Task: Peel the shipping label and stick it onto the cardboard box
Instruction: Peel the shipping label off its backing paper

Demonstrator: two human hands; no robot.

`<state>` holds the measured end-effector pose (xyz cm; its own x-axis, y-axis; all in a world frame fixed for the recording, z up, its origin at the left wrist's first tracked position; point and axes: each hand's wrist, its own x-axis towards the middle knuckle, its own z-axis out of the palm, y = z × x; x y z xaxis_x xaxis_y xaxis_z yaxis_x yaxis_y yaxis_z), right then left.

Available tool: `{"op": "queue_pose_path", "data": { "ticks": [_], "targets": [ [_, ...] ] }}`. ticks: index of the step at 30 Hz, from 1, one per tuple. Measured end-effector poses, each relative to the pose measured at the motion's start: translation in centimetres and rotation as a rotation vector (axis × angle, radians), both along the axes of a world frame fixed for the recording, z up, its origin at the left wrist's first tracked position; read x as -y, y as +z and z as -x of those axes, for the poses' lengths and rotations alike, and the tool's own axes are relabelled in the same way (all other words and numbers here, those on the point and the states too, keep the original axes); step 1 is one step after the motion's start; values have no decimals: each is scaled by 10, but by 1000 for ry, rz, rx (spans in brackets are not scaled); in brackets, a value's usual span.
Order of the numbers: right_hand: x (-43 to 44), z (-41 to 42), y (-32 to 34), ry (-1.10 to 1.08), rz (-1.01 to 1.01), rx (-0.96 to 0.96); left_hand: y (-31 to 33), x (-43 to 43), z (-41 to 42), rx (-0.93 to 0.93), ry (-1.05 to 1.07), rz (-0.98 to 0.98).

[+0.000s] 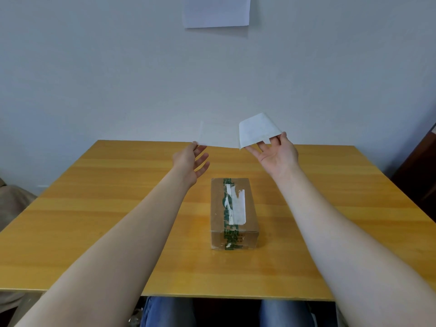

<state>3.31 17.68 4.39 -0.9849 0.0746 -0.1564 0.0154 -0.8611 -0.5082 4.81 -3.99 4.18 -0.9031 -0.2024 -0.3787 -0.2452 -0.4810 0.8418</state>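
Head view is showing a wooden table filling the lower half of the scene, with a pale wall behind it and a sheet of paper hanging high on that wall. Near the middle of the table the cardboard box is lying flat, its long axis running away from the person, a strip of green printed tape and some torn white residue running along its top face. Both arms are reaching out above the table, past the far end of the box, so the box is sitting below and nearer the body than either hand.

The right hand is holding the white sheet, which looks to be the shipping label, pinched between thumb and fingertips, the other fingers spreading loosely. The left hand is pinching the near corner of a thin translucent sheet, probably the backing liner, with the remaining fingers fanning open. The two sheets are meeting at one edge between the hands, so the peel appears nearly finished, though I cannot tell whether they are fully parted.

The right hand is sitting slightly closer to the box's line, so bringing the label back and down, its length turned along the box's long axis, seems to be what the coming move needs.
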Motion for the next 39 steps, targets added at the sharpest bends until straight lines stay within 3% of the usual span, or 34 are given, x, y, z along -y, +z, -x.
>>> {"op": "queue_pose_path", "data": {
  "ticks": [22,39],
  "targets": [
    [0,-3,-5,-1,62,-15,-8,9,4,14,46,-25],
    [5,-8,-12,-25,8,18,-19,52,4,16,504,-38]
  ]
}}
